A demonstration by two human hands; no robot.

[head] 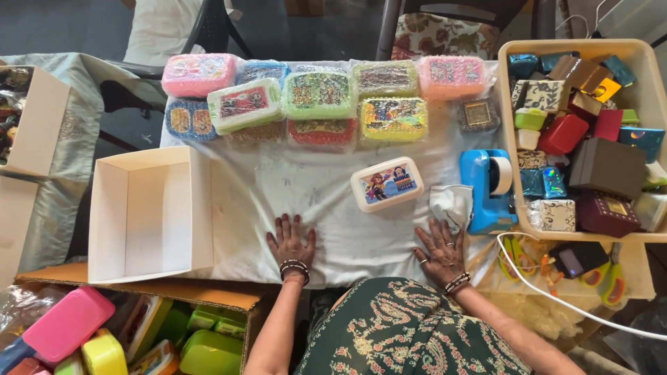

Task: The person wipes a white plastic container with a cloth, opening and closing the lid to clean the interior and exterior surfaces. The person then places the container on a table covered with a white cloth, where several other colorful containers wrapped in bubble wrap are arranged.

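Head view: both palms flat on the cloth
Left hand point(290, 243): open, holding nothing
Right hand point(440, 247): open, empty, near the lunch box point(387, 183)

Soft, even daylight fills the scene, brightest on the white cloth point(326, 208), which looks slightly washed out. Shadows beside it are faint and short; the open box point(149, 215) left of the cloth shows only gentle shading on its inner walls. Small glints of glare dot the wrapped boxes point(319, 94) along the cloth's far edge. Above the cloth the floor falls dim, and the light's source is hard to place, perhaps overhead. Focus is sharp mid-frame; the wide lens bends the corners.
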